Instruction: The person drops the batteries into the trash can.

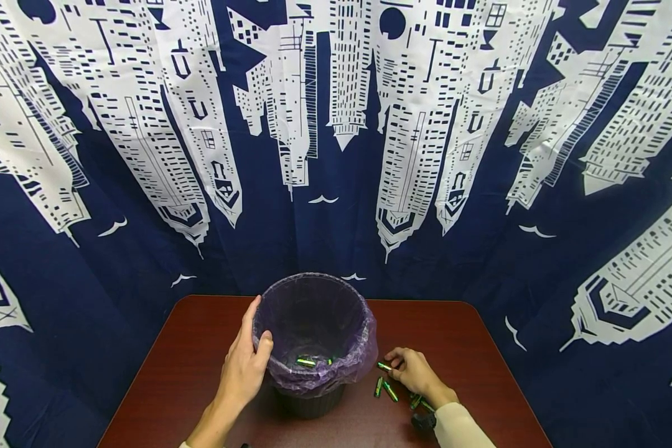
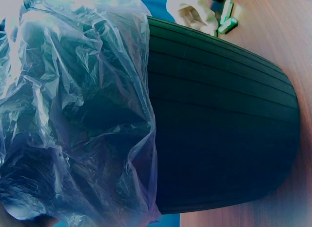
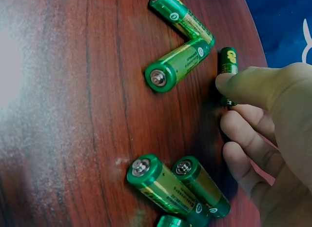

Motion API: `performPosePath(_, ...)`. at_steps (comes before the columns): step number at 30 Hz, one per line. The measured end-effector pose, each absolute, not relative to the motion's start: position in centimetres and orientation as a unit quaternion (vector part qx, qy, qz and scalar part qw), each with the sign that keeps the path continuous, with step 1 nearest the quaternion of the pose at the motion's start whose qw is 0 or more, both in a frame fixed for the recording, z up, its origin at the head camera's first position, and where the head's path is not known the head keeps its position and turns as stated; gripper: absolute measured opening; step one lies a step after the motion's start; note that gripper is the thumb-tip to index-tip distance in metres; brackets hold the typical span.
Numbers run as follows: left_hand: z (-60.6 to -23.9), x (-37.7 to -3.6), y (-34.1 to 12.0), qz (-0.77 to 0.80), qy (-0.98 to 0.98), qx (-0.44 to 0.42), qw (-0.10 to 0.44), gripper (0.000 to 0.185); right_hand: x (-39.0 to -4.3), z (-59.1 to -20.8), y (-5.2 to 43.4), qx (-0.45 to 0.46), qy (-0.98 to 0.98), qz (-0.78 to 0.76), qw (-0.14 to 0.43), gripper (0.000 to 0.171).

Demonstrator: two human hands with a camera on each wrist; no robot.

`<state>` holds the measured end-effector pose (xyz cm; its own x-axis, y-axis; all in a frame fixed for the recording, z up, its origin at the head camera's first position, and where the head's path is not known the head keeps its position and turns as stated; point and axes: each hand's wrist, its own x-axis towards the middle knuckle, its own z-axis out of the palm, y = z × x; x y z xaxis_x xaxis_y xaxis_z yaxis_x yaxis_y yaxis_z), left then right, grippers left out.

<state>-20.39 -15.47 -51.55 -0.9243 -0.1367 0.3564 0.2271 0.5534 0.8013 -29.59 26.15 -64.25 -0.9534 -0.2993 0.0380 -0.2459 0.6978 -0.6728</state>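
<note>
Green battery (image 3: 227,66) seemingly pinched by right hand (image 1: 413,371); left hand (image 1: 244,367) gripping bin (image 1: 313,323).

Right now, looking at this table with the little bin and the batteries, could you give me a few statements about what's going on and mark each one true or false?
1. The left hand holds the rim of the bin. True.
2. The bin is lined with a purple plastic bag. True.
3. The bin has nothing in it. False: at least one green battery lies at the bottom.
4. The right hand is lifting a battery high above the table. False: its fingers are down at the tabletop, touching a battery.
5. Several green batteries lie loose on the table beside the right hand. True.
</note>
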Motion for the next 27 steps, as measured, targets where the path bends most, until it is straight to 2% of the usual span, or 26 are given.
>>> performPosePath(11,-51.63,-20.44,-15.39,-0.473,-0.858,-0.026,0.196,0.077,-29.66,-64.46,26.47,-0.157,0.926,-0.343,0.013,0.015)
performPosePath(27,-51.49,-20.36,-15.29,-0.468,-0.861,-0.02,0.197,0.077,-29.37,-64.45,26.55,-0.137,0.926,-0.353,0.008,0.012)
